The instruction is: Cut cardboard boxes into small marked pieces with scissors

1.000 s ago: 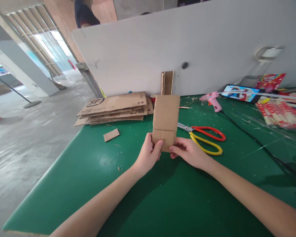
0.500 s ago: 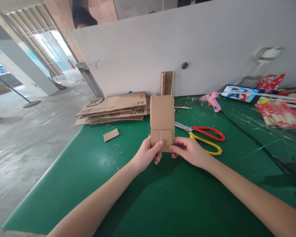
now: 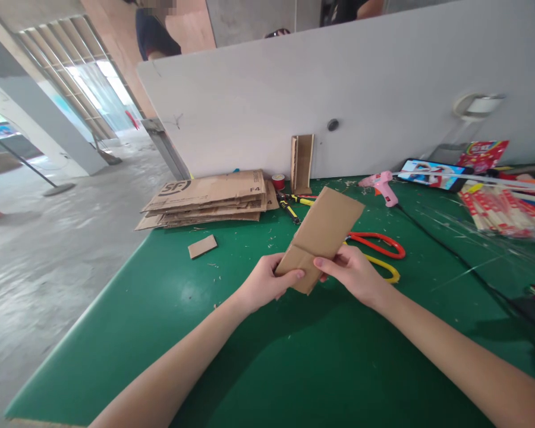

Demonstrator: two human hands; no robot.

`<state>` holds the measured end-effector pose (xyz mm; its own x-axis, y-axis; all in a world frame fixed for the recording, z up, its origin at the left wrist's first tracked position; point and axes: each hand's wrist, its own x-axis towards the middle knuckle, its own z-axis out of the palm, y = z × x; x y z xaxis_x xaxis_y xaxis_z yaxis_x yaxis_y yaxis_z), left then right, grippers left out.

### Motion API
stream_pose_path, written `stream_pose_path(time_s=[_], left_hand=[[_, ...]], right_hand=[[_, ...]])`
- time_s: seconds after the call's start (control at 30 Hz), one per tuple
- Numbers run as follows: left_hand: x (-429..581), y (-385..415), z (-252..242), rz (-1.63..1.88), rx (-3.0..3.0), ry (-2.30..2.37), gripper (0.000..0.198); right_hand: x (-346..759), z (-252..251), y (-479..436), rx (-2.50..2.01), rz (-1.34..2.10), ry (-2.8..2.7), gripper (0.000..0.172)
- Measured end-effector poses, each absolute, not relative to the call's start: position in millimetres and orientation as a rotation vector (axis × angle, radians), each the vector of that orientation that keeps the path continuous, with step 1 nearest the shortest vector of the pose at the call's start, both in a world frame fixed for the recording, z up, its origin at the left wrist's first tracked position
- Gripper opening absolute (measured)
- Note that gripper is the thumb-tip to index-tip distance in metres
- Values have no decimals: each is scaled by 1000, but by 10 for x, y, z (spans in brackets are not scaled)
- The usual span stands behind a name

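Plain brown cardboard strip (image 3: 332, 217), flat and straight-edged, crossed by a line near its lower end; held at the clock's centre over a glossy green tabletop (image 3: 93, 333), upper end tilted toward one o'clock. Visible at ten o'clock, a stack of printed cardboard (image 3: 205, 193), rough along its edges; at twelve, leaning slightly to eleven, an upright cardboard channel (image 3: 302, 163); at two, a pink plastic glue gun (image 3: 386, 189). Counted: one strip, one channel, one glue gun, one small cardboard rectangle (image 3: 202, 246) at nine, one pair of scissors (image 3: 378, 235) at three with two looped handles, red and yellow; too overlapped to count, the stacked sheets. Grasped by both hands: left hand (image 3: 265, 282) at eight, right hand (image 3: 356, 273) at four, thumbs pressed on the front, fingers curled behind, nearly closed around the thin board.
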<state>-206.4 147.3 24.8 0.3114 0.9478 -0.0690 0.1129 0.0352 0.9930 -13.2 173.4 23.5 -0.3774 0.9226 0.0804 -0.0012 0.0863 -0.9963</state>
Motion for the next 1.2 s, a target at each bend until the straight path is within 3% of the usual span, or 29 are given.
stream_pose_path(time_s=[0.27, 0.43, 0.5, 0.6, 0.7, 0.9, 1.07, 1.2], left_hand=[[-1871, 1389, 197, 1201, 1051, 962, 49], [-1958, 1453, 201, 1143, 1066, 926, 48], [-2050, 1509, 209, 1172, 1040, 933, 50], [-2186, 1585, 236, 1202, 1051, 975, 52], [-2278, 1633, 259, 1181, 1088, 1002, 53], [-2366, 1698, 249, 1190, 1090, 977, 51], [-2347, 1704, 238, 1215, 1033, 1053, 51], [-2125, 1552, 225, 1257, 987, 1067, 56]], right_hand=[[-366, 196, 1590, -935, 1430, -1127, 31], [-268, 293, 1651, -993, 1436, -1425, 35], [-119, 360, 1723, -1091, 1149, -1818, 35], [167, 410, 1864, -1401, 190, -2254, 33], [418, 358, 2005, -1736, -180, -2460, 35], [686, 254, 2197, -1738, 113, -2535, 44], [414, 379, 2056, -1546, 88, -2199, 25], [-115, 324, 1740, -1248, 1115, -1806, 35]])
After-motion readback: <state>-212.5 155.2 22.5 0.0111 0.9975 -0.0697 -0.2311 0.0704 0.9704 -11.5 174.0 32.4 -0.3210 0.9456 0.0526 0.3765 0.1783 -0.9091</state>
